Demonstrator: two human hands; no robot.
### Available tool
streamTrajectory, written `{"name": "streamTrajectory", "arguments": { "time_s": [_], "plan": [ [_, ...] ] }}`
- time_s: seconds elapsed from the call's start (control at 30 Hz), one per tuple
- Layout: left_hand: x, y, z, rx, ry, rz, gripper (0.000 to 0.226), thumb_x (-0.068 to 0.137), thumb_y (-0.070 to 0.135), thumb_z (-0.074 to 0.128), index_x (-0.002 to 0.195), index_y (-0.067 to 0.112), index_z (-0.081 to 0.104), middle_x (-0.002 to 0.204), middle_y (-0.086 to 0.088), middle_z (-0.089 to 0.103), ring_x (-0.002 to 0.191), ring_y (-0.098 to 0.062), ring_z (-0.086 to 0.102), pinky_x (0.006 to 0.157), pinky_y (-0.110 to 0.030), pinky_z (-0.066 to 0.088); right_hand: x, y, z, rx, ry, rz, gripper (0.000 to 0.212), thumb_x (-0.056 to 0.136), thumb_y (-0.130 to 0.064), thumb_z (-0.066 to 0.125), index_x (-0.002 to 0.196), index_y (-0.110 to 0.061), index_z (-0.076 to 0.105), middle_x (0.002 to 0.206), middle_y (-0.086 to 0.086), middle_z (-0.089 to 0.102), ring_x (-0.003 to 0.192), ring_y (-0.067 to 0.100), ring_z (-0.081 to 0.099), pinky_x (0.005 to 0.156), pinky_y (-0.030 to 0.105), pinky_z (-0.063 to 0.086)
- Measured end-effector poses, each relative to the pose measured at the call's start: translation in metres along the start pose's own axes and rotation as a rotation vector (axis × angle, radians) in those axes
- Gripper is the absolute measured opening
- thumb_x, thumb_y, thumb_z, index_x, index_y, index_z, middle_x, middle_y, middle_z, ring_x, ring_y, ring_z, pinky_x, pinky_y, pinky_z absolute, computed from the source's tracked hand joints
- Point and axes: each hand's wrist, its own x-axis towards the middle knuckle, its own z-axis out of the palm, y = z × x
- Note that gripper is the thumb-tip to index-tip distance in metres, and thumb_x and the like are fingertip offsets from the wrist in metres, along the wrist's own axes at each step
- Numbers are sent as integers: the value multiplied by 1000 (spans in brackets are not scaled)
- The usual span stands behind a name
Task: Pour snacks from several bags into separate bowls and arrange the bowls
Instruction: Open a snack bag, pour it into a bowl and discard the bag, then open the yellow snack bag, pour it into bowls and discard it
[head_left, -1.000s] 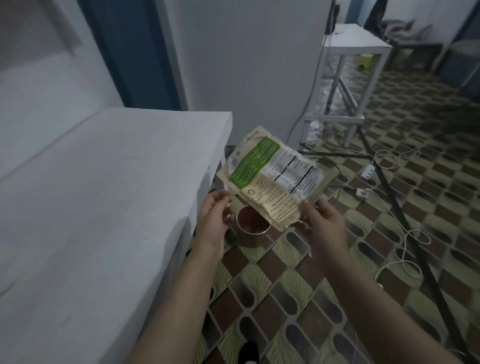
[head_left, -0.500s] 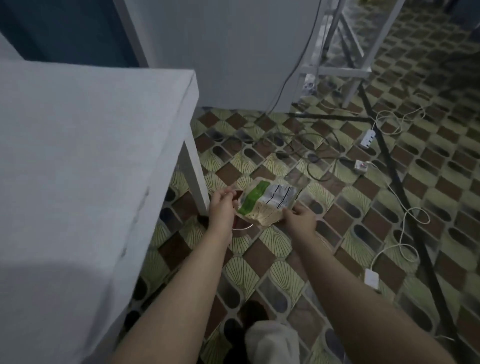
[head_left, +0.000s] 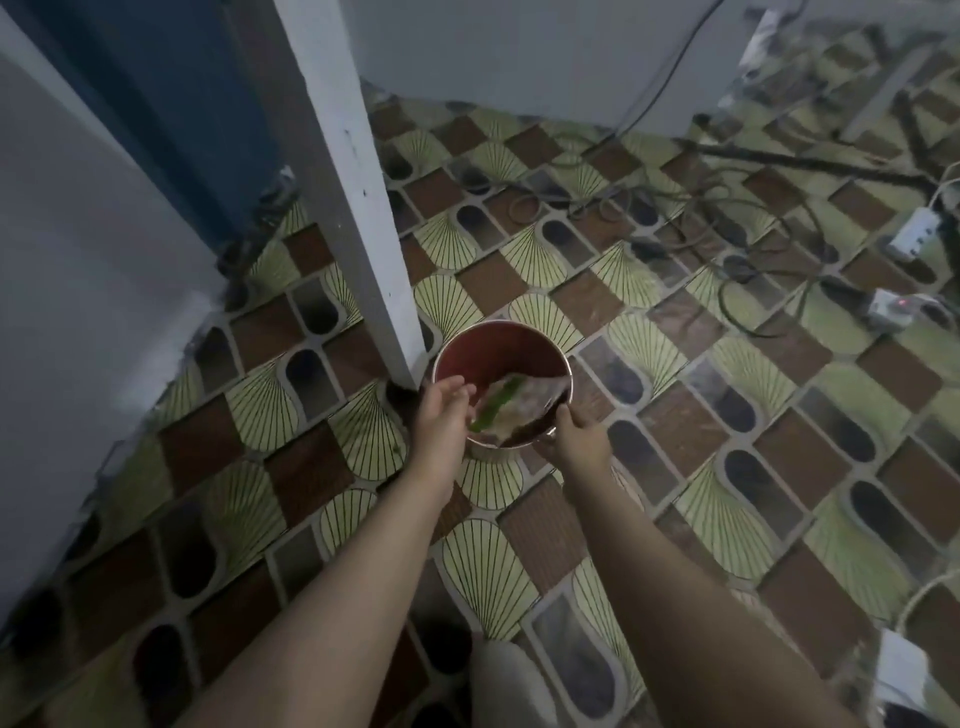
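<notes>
With your left hand (head_left: 441, 415) flat and loose and your right hand (head_left: 576, 439) pinching the bag (head_left: 511, 410), you drop it into the bin (head_left: 501, 353), apparently discarding it.

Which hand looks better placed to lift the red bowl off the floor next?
Probably the right hand: it sits at the red bowl's near rim. The left hand is open beside the bag.
</notes>
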Motion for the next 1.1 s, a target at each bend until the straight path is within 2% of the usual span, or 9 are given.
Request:
{"name": "streamTrajectory", "arguments": {
  "time_s": [0.07,0.17,0.23,0.37,0.47,0.67,0.77,0.93,1.1],
  "plan": [
    [-6,2,-2,30,-4,30,28,102,29,45,128,23,54,122,9,61,112,-10,57,91,-29,45,-18,-7,1,53,-10,-42,32,103,-23,48,129,-9,60,101,8,71,86,24,73,75,42,63],
    [-38,38,-2,41,2,113,24,101,35,45,122,31,56,124,11,61,114,-10,57,84,-25,46,-66,-49,-4,-10,20,-261,22,102,-33,47,101,-30,69,97,-3,74,88,21,72,76,49,62],
    [-73,80,0,47,-3,195,19,102,37,44,115,34,57,119,13,62,111,-10,58,84,-28,48,-110,-93,-12,-46,38,-386,24,101,-35,46,87,-33,65,89,-6,73,87,18,70,81,52,59],
    [-171,191,-15,-17,36,375,20,102,36,42,110,28,58,106,11,65,98,-6,62,84,-29,50,-234,-197,-38,-2,58,-574,26,103,-30,47,84,-20,61,78,-6,65,79,18,63,81,51,56],
    [-252,264,-43,-65,73,501,16,102,34,43,104,30,58,97,17,63,87,5,60,79,-23,47,-331,-256,-53,38,-1,-681,24,102,-33,48,81,-27,59,75,-6,65,74,21,64,75,52,55],
    [-383,357,-121,-135,185,700,14,103,27,42,101,27,56,92,15,62,84,-3,59,75,-21,47,-501,-317,-69,89,-150,-949,19,102,-24,51,86,-20,60,75,1,62,67,21,58,62,42,50],
    [-441,377,-165,-131,244,797,15,103,30,41,104,26,55,93,12,61,85,-4,60,77,-18,50,-571,-325,-65,89,-249,-1039,17,102,-22,51,88,-20,60,75,-4,61,68,14,58,60,28,47],
    [-531,366,-251,-160,454,905,18,104,23,40,97,21,56,87,7,60,81,-9,58,74,-15,47,-672,-303,-39,19,-465,-1121,29,104,-23,45,81,-15,60,72,-2,64,66,14,60,59,34,52],
    [-612,320,-349,-158,745,901,23,104,17,40,89,22,56,78,9,58,75,-8,55,71,-15,44,-766,-254,6,-56,-691,-1152,30,104,-24,44,82,-13,61,70,-3,64,65,13,60,58,28,51]
  ]
}}
